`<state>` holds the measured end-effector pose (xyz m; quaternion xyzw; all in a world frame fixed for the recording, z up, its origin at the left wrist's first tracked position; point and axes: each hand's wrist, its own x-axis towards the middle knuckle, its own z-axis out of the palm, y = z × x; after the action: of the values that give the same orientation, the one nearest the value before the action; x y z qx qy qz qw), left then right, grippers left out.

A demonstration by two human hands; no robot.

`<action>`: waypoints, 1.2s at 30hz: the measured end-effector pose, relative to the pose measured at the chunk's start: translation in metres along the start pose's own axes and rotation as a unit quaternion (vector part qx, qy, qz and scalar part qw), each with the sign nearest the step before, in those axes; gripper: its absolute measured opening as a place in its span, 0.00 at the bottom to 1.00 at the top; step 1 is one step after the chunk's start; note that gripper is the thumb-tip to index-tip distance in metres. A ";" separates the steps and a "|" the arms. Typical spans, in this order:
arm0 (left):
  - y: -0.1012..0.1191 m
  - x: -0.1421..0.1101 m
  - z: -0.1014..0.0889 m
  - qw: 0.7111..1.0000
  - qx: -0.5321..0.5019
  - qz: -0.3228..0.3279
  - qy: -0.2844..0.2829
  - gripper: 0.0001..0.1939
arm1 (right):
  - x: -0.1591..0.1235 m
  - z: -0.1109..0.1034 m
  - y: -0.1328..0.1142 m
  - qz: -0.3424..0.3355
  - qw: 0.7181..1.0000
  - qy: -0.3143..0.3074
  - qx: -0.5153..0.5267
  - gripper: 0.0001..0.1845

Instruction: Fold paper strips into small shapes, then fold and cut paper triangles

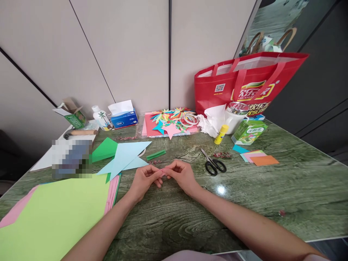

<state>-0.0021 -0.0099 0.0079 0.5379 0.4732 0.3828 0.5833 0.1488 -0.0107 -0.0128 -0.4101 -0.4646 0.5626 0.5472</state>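
Note:
Between the fingertips of both hands is a small pink piece of paper [163, 172], mostly covered by the fingers. My left hand [146, 179] pinches it from the left, and my right hand [181, 175] pinches it from the right. Just beyond the hands lies a folded green paper strip [156, 155]. To the right, black-handled scissors [213, 164] rest on the table with their tips pointing away. Light blue paper shapes with points [126, 156] overlap a green paper piece [104, 149] on the left.
A stack of coloured sheets, light green on top [57, 214], covers the near left. Along the back stand a tissue box [124, 119], paper stars [170, 129], a yellow glue stick [221, 134], a green carton [248, 132] and a red bag [217, 90]. Small coloured papers [263, 160] lie at right.

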 end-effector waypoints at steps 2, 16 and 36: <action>0.000 -0.001 0.001 1.000 0.005 0.005 0.006 0.12 | 0.000 0.001 0.002 -0.005 1.000 0.000 -0.002 0.12; 0.003 -0.006 0.000 0.997 0.075 -0.019 -0.020 0.14 | 0.000 -0.001 0.006 0.000 0.996 -0.060 -0.065 0.10; 0.002 0.001 -0.001 0.997 -0.070 0.009 0.038 0.17 | -0.003 0.002 0.002 -0.012 0.998 -0.064 -0.001 0.14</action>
<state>-0.0026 -0.0084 0.0094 0.4851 0.4624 0.4406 0.5974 0.1463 -0.0142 -0.0143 -0.3686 -0.5041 0.5805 0.5225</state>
